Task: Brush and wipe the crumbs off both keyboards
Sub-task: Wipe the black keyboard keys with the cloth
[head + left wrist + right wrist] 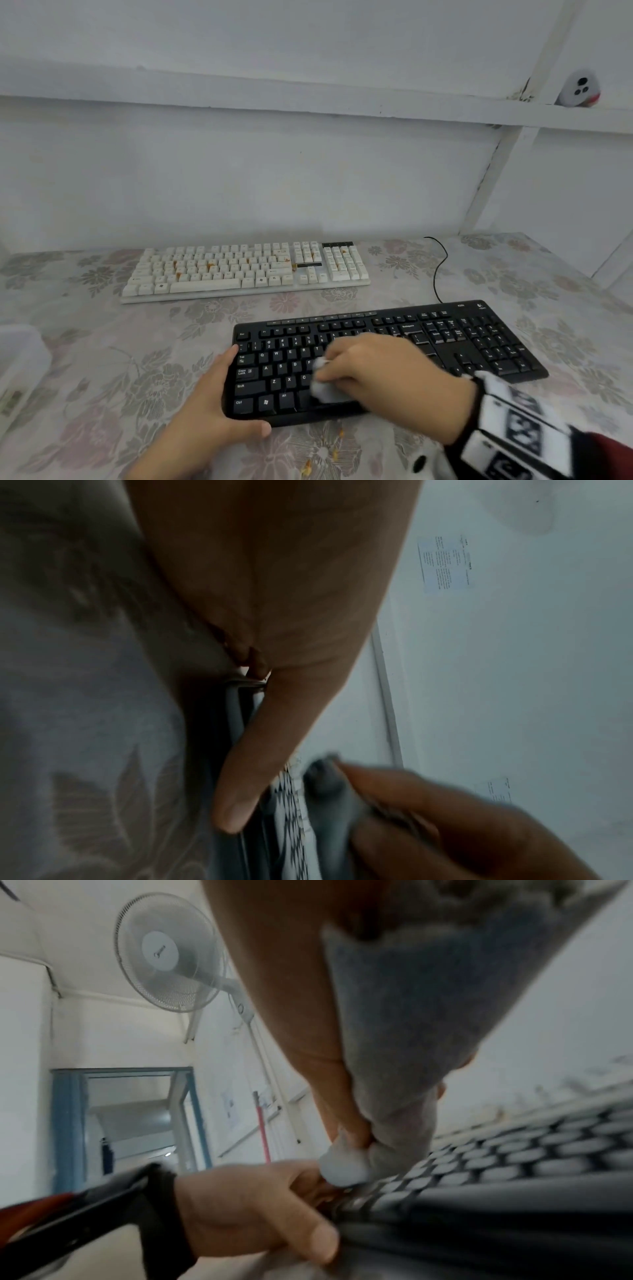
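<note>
A black keyboard lies near me on the flowered table. My right hand grips a bunched grey-white cloth and presses it on the lower middle keys; in the right wrist view the cloth hangs from the palm over the keys of the black keyboard. My left hand clasps the keyboard's left end, thumb along the front edge, fingers up the side. A white keyboard with orange crumbs among its keys lies farther back, untouched.
Orange crumbs lie on the tablecloth in front of the black keyboard. A black cable runs from it toward the back wall. A white box sits at the left edge. A shelf hangs above.
</note>
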A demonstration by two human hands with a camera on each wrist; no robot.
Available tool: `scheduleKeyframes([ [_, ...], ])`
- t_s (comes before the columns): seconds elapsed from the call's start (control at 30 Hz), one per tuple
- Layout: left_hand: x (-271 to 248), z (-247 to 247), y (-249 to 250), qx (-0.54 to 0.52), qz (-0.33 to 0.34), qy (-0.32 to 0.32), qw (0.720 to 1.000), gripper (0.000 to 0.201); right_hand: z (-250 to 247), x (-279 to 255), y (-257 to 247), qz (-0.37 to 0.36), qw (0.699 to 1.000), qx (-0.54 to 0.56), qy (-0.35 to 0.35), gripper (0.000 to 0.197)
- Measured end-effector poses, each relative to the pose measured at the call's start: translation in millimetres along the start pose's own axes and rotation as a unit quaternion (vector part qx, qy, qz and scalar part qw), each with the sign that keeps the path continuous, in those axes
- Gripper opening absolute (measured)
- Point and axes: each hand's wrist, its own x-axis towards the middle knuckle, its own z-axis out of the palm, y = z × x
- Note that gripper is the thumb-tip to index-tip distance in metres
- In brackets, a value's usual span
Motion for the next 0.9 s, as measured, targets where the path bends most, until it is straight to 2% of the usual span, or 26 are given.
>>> scheduleKeyframes([
  [0.07,2.5,-0.2,2.4,0.002,0.014,0.011,1.000,0.105,6.1,22.2,-24.7,-0.054,0.998,0.025,0.008,0.027],
  [0.1,3.4,-0.4,2.6,0.020,0.019,0.017,0.999,0.109,10.0,32.7,-35.0,-0.072,0.997,0.032,0.006,0.026],
  [0.2,5.7,-1.9,-3.5,0.082,0.001,0.006,0.997,0.147,19.3,55.5,-55.4,-0.111,0.993,0.034,-0.001,0.022],
  [0.27,6.5,-2.8,-8.0,0.081,-0.013,0.008,0.997,0.160,20.4,59.3,-60.7,-0.123,0.992,0.024,-0.001,0.021],
  [0.3,6.3,-2.5,-7.4,0.080,-0.012,0.012,0.997,0.154,19.2,57.9,-60.9,-0.124,0.992,0.014,0.002,0.021],
  [0.4,4.5,1.6,-0.3,0.063,0.034,0.029,0.997,0.110,18.7,46.1,-52.1,-0.110,0.994,-0.022,0.001,0.022],
  [0.47,1.5,2.6,3.2,0.031,0.036,0.030,0.998,0.102,24.5,34.6,-38.6,-0.105,0.994,-0.036,-0.005,0.025],
  [0.57,-2.8,1.1,3.5,-0.001,0.015,0.012,1.000,0.110,31.9,9.6,-14.6,-0.075,0.994,-0.065,-0.046,0.029],
  [0.67,-3.7,-1.0,2.4,0.015,-0.004,0.003,1.000,0.118,38.1,-10.0,11.2,-0.032,0.989,-0.138,-0.036,0.036],
  [0.77,-2.8,-1.2,1.6,0.009,-0.018,-0.001,1.000,0.119,32.7,-32.6,31.7,0.000,0.987,-0.160,-0.012,0.028],
  [0.83,-3.2,-1.4,1.2,0.007,-0.024,-0.001,1.000,0.121,26.4,-42.1,40.5,0.052,0.984,-0.171,0.028,0.008],
  [0.9,-3.4,-1.7,0.6,0.015,-0.028,0.001,1.000,0.125,22.3,-45.5,47.1,0.078,0.982,-0.166,0.053,0.009],
])
